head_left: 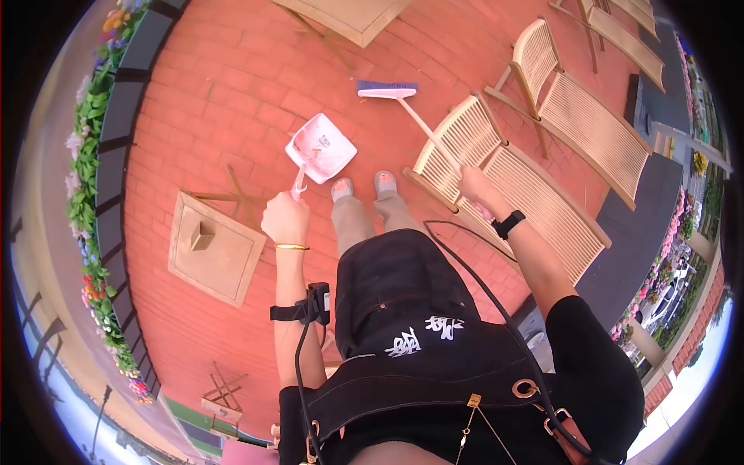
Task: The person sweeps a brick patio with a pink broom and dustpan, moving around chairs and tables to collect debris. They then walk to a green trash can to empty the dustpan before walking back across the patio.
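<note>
In the head view my left hand is closed round the handle of a pink dustpan. The pan lies in front of my feet, its inside facing up, with a few small dark bits in it. My right hand grips the pole of a broom, which slants away to the upper left. Its pink head with dark blue bristles is down at the brick floor, beyond the dustpan and apart from it. The pole passes over the edge of a wooden slatted chair.
Folding slatted chairs line my right side. A small wooden table with a tan box stands at left, another table ahead. A flower-covered railing runs along the far left. Red brick floor lies between. A black cable hangs by my right arm.
</note>
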`<state>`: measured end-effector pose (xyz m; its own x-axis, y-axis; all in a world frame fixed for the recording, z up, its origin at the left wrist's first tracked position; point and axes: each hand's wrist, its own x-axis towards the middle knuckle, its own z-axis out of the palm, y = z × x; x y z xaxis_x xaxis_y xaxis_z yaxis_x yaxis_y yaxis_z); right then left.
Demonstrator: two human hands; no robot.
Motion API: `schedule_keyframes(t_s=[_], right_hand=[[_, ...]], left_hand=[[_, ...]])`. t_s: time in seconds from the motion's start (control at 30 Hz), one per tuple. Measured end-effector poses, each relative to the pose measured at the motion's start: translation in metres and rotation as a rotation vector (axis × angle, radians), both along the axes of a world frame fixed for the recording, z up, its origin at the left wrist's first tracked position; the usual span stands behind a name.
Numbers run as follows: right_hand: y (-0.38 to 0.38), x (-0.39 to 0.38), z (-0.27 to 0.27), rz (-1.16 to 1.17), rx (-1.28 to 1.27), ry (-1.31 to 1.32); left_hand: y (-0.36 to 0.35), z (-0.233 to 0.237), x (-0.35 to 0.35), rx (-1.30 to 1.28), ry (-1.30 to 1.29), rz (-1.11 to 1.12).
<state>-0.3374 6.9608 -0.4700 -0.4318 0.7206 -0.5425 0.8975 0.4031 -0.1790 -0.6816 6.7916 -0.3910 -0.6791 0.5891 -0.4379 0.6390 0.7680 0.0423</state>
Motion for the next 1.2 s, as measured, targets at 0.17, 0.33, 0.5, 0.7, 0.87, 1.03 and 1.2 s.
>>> schedule_keyframes(t_s=[0.17, 0.33, 0.5, 0.7, 0.87, 1.03, 1.2], right_hand=[[-0.045, 0.014, 0.073, -0.863, -0.774, 0.228], [-0.07, -0.012, 0.08, -0.905, -0.753, 0.26], [-0.099, -0.066, 0.043, -0.667, -0.454, 0.083], [-0.129, -0.076, 0.023, -1.128, -1.007, 0.563], [-0.142, -0.078, 0.054, -1.097, -1.033, 0.552], [-0.163, -0.076, 0.034, -0.884, -0.712, 0.526], [-0.149, -0.087, 0.034, -1.275, -0.846, 0.528]], left_hand=[[0.019, 0.003, -0.02, 0.039, 0.023, -0.083], [0.037, -0.008, -0.04, 0.062, 0.025, -0.181], [0.052, -0.013, -0.048, 0.065, 0.046, -0.254], [0.057, -0.012, -0.055, 0.078, 0.043, -0.268], [0.052, -0.013, -0.057, 0.1, 0.008, -0.288], [0.052, -0.017, -0.057, 0.096, -0.021, -0.306], [0.059, -0.014, -0.065, 0.124, -0.01, -0.384]])
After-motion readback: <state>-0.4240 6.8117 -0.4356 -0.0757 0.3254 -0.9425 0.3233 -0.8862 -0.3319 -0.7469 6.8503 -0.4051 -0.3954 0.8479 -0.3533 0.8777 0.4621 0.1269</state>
